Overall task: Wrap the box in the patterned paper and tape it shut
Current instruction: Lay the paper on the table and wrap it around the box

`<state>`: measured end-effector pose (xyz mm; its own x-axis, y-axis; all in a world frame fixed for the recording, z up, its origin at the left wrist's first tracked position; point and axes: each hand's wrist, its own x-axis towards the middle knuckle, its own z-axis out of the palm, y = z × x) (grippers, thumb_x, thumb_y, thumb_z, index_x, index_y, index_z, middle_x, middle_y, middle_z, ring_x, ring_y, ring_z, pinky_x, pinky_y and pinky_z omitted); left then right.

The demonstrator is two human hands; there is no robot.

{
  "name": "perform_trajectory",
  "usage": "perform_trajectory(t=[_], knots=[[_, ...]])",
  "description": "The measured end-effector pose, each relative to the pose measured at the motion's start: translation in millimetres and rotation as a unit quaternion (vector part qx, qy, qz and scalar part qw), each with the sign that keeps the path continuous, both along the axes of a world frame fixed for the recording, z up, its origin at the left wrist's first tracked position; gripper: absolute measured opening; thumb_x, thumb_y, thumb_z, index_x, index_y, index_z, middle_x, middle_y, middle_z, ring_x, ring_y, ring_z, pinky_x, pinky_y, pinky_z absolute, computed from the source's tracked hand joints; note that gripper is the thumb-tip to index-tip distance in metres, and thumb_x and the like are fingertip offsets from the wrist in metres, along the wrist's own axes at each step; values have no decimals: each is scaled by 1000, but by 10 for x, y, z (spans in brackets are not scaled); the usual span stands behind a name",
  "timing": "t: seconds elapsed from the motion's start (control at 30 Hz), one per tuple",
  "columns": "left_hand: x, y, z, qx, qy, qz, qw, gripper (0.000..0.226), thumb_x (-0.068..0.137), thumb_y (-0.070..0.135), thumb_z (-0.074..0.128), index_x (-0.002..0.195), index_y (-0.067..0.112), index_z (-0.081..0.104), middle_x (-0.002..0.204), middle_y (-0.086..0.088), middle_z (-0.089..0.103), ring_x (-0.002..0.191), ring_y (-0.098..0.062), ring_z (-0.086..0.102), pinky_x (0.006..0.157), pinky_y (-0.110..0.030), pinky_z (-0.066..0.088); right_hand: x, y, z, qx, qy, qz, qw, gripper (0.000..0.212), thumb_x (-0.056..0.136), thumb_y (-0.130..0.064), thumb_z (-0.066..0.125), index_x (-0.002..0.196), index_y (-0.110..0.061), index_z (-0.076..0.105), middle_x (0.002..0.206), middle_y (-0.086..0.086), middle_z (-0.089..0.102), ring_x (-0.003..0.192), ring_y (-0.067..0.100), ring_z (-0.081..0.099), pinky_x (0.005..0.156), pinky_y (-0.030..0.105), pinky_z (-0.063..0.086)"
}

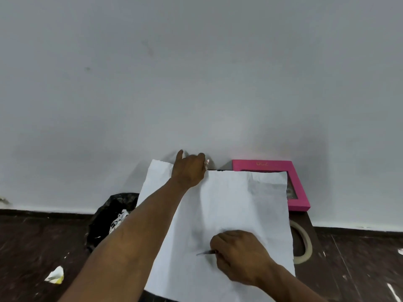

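Pinning the paper's (229, 214) far edge, the left hand (189, 171) grips it while the right hand (237, 256) clasps a thin blade (206, 253), which could tear crookedly; the pink box (301, 188) waits behind, partly covered.

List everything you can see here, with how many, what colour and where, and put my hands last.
paper sheet: one, white side up, spread over the small table
box: one, pink, far right corner, partly under the sheet
tape roll: one, pale, right of the sheet
bin bag: one, black, left on the floor, white scraps inside
crumpled scrap: one, white and yellow, floor at left
left hand: at the sheet's far edge
right hand: on the sheet, fingers holding a thin dark tool
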<state>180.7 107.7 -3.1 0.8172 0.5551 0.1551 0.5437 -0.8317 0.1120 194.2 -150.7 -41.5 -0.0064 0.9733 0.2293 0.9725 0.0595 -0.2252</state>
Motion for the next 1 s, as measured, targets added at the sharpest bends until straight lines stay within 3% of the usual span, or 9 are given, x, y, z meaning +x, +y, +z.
perform_trajectory(t=[0.07,0.2,0.33,0.5,0.67,0.77,0.87,1.0], knots=[[50,33,-78,-12,27,2,1000,24,100,29,38,111,16,54,100,-1,71,99,-25,64,111,-41,20,46,25,17,3,7,17,1000,9,77,-29,56,80,-26,48,67,-10,55,57,11,50,51,25,40],[8,48,-166,-64,12,27,998,20,98,29,45,102,17,60,94,-4,69,91,-29,62,78,-34,40,66,98,87,18,15,31,999,6,81,-28,54,84,-25,51,70,-11,58,59,11,51,55,25,42],[-36,41,-210,-142,4,49,989,18,96,27,48,98,17,63,92,-2,69,90,-27,62,73,-34,44,-4,161,40,11,0,39,999,6,79,-26,55,84,-23,52,73,-10,59,63,14,53,61,26,46],[-24,80,-247,-127,13,58,990,17,94,27,52,92,21,68,92,-2,70,93,-26,62,72,-33,43,-24,162,-73,9,15,25,1000,10,78,-18,59,85,-22,53,76,-8,60,68,16,54,71,27,49],[0,107,-251,-101,49,36,993,27,99,31,46,106,27,72,102,-2,68,103,-28,60,77,-33,39,-29,149,-92,7,23,17,1000,9,79,-18,61,84,-22,55,78,-9,62,70,15,56,74,26,49],[-18,105,-245,-89,91,6,992,34,102,30,38,125,33,63,118,-4,59,116,-28,52,97,-41,35,-33,149,-69,13,23,17,1000,11,78,-17,63,83,-23,55,77,-9,61,69,14,55,72,25,47],[-39,92,-212,-107,86,-10,990,37,102,27,35,134,28,54,127,-3,56,123,-27,49,107,-46,28,-50,153,-58,16,26,12,999,12,77,-18,64,82,-23,55,76,-10,61,68,14,55,70,25,47],[-74,104,-158,-122,92,-10,988,34,100,25,36,128,28,56,122,3,61,118,-24,54,107,-50,24,-61,156,-69,22,32,5,999,12,77,-17,65,82,-22,56,75,-10,61,67,13,55,68,25,47]])
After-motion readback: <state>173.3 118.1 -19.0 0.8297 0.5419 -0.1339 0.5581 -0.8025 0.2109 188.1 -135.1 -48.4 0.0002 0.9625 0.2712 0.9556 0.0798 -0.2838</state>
